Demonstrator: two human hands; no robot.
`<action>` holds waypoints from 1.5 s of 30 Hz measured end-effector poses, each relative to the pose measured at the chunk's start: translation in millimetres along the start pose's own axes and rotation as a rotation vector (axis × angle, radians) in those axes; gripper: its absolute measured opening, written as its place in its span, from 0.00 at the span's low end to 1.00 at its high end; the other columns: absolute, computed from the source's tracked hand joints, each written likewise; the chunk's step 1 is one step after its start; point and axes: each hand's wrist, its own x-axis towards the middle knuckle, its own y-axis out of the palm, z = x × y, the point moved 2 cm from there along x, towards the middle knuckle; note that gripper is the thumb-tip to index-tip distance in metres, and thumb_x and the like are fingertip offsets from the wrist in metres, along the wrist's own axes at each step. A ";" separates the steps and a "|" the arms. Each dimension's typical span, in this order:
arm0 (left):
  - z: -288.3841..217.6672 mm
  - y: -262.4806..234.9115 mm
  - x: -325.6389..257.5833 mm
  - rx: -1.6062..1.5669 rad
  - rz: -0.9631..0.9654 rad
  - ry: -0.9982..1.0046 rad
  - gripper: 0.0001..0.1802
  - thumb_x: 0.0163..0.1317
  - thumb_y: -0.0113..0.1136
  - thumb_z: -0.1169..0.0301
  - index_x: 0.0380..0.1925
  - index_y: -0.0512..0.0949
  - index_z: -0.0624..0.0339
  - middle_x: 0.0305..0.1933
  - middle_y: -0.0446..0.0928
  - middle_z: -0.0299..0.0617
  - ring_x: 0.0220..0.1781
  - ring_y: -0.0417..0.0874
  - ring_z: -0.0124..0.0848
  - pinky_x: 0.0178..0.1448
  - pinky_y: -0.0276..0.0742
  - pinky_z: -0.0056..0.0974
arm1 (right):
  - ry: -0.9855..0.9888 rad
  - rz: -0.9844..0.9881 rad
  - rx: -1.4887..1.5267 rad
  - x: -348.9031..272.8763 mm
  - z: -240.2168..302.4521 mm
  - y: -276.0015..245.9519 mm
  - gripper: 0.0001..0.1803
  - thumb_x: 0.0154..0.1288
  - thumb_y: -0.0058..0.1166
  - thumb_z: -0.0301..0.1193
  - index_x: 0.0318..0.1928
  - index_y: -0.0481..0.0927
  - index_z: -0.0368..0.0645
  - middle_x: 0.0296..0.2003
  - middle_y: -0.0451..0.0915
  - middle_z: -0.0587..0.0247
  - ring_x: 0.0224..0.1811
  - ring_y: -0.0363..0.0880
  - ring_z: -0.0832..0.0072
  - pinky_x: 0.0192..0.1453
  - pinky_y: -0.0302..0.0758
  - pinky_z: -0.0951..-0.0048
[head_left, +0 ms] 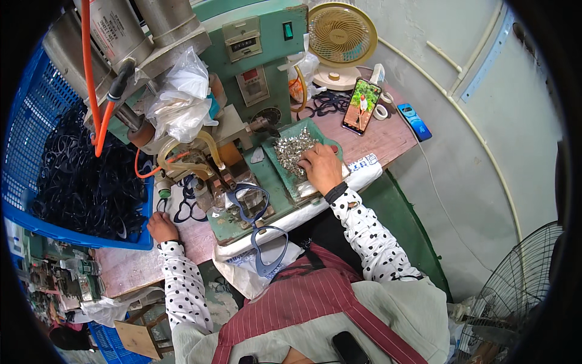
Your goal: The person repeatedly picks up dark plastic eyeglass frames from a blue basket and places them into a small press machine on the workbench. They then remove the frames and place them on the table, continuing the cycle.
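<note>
At the edge of the pink tabletop, my left hand [162, 228] has its fingers closed on the end of a dark eyeglass frame [162, 204]. My right hand [322, 167] reaches into a green tray [330, 144], fingertips pressed together in a pile of small shiny metal parts [292, 149]. Whatever lies between those fingertips is too small to make out. A blue-grey eyeglass frame [262, 229] hangs tilted at the front of the green machine [267, 33], one end by its working head. More dark frames [189, 208] lie between my left hand and the machine.
A blue basket [73, 233] heaped with dark frames [91, 176] stands at the left. Orange hoses [96, 115] and metal cylinders hang above. A phone with a lit screen [362, 106], a blue phone [414, 121] and a fan [342, 33] are behind the tray. A wire-caged fan [515, 291] stands at right.
</note>
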 end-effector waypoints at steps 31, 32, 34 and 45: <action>-193.1 -256.0 18.4 -1.456 -0.178 0.113 0.10 0.73 0.48 0.70 0.44 0.73 0.67 0.36 0.81 0.42 0.31 0.75 0.20 0.37 0.72 0.25 | 0.319 0.228 1.047 19.2 142.9 -29.7 0.12 0.54 0.63 0.17 0.40 0.81 0.35 0.33 0.82 0.66 0.31 0.75 0.85 0.35 0.71 0.83; -191.7 -253.6 17.5 -1.466 -0.192 0.132 0.10 0.73 0.48 0.70 0.44 0.73 0.67 0.36 0.81 0.42 0.30 0.75 0.20 0.37 0.72 0.25 | 0.356 0.201 1.120 19.4 149.2 -26.9 0.14 0.54 0.64 0.18 0.42 0.80 0.36 0.33 0.83 0.65 0.30 0.74 0.86 0.33 0.70 0.83; -189.4 -249.7 16.7 -1.460 -0.206 0.182 0.10 0.73 0.49 0.70 0.44 0.73 0.67 0.36 0.81 0.42 0.30 0.74 0.20 0.37 0.72 0.25 | 0.365 0.223 1.109 19.4 149.7 -26.1 0.22 0.54 0.64 0.17 0.49 0.73 0.36 0.32 0.83 0.60 0.33 0.78 0.84 0.35 0.73 0.82; -211.5 -246.0 -40.9 -1.047 -0.160 1.012 0.18 0.49 0.61 0.78 0.44 0.77 0.64 0.44 0.82 0.46 0.44 0.84 0.40 0.52 0.78 0.46 | 0.291 0.073 1.005 19.5 153.0 -22.4 0.23 0.53 0.64 0.20 0.50 0.72 0.39 0.31 0.85 0.58 0.29 0.79 0.82 0.34 0.75 0.80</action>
